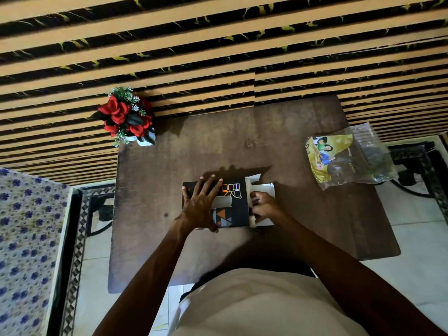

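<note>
A flat black box (234,204) with orange lettering and triangle patterns lies on the brown table (242,146), near the front middle. My left hand (201,204) presses flat on the box's left half, fingers spread. At the box's right end the white flaps (264,189) stand open. My right hand (263,208) has its fingers curled at that open end, on the white flap; what it holds inside is hidden.
A pot of red artificial roses (127,117) stands at the table's far left corner against the striped wall. A clear plastic bag with a yellow printed card (346,158) lies at the right edge. A patterned bed or cushion (29,238) is on the left.
</note>
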Available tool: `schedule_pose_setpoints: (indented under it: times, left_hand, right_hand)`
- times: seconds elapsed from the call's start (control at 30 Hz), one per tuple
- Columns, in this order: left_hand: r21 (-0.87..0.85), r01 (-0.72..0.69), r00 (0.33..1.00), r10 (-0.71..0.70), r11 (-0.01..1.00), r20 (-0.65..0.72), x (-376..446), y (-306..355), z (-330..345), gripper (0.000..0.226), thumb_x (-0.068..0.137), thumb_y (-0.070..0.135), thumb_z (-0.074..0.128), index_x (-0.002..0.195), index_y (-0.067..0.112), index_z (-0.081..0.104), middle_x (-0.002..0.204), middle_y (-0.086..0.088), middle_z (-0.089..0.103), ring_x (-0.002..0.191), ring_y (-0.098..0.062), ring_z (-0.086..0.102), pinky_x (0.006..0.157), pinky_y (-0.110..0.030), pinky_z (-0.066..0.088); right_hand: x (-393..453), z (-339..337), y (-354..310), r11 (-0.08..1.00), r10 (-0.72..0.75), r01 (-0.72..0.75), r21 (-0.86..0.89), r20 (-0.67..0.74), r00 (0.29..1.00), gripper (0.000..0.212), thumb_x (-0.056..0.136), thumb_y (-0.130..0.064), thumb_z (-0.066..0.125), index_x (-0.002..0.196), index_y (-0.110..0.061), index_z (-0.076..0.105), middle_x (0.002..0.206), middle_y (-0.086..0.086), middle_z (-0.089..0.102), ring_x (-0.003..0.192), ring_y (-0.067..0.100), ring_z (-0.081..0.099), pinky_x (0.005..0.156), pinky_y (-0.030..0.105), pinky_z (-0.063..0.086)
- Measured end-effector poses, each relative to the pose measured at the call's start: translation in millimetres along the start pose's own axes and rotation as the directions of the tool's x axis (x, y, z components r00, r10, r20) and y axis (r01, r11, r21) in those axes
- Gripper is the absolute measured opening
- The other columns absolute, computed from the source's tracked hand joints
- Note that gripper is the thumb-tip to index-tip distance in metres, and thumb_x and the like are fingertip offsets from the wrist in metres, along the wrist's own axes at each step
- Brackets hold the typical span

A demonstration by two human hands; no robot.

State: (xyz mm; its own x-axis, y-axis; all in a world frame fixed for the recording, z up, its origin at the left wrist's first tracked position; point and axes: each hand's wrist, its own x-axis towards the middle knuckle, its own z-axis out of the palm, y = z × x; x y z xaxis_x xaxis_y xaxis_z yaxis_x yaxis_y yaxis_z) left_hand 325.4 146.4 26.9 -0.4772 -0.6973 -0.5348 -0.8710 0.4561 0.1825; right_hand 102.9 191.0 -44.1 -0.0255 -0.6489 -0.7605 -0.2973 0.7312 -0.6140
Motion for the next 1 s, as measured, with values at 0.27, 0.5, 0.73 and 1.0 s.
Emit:
schedule_pose_setpoints:
  times: [0.27,0.5,0.73,1.0]
  left_hand:
    - [-0.009,-0.008,1.000,0.008,1.000,0.012,-2,-2,-2,0.143,0.050,0.053,0.087,0.152,0.028,-0.010,0.164,-0.001,-0.011,0.149,-0.032,-0.014,0.109,-0.074,0.003]
    - [-0.043,-0.001,1.000,0.001,0.999,0.002,-3,-1,-6,0.143,0.047,0.047,0.091,0.153,0.031,-0.005,0.164,0.003,-0.005,0.150,-0.030,-0.012,0.109,-0.074,0.002]
    - [-0.043,-0.008,1.000,0.008,0.999,0.000,0,-3,-4,0.144,0.047,0.047,0.090,0.152,0.031,-0.006,0.164,0.003,-0.007,0.150,-0.029,-0.013,0.110,-0.075,0.003]
    - [-0.038,-0.052,0.999,0.052,0.998,-0.004,2,-14,-1,0.144,0.047,0.049,0.090,0.152,0.030,-0.007,0.163,0.003,-0.013,0.149,-0.029,-0.017,0.109,-0.074,-0.001]
  right_hand:
    - [-10,-17,6,0.993,0.042,-0.066,0.096,0.233,0.971,0.039,0.078,0.003,0.070,0.107,-0.018,0.055,0.109,0.010,0.061,0.088,0.027,0.067,0.060,0.036,0.061]
    - [-11,19,-7,0.998,-0.055,0.057,-0.037,0.053,0.997,0.038,0.081,-0.004,0.067,0.117,-0.013,0.062,0.107,0.004,0.068,0.094,0.020,0.065,0.082,0.033,0.057]
    - [23,26,11,0.993,0.017,-0.026,0.111,0.085,0.996,0.015,0.092,-0.010,0.047,0.093,-0.008,0.062,0.109,0.018,0.062,0.099,0.028,0.059,0.095,0.040,0.048]
    - [-16,10,12,0.780,-0.500,0.382,-0.496,-0.127,0.856,0.014,0.076,-0.029,0.067,0.084,-0.022,0.058,0.083,0.002,0.067,0.077,0.020,0.063,0.065,0.033,0.050]
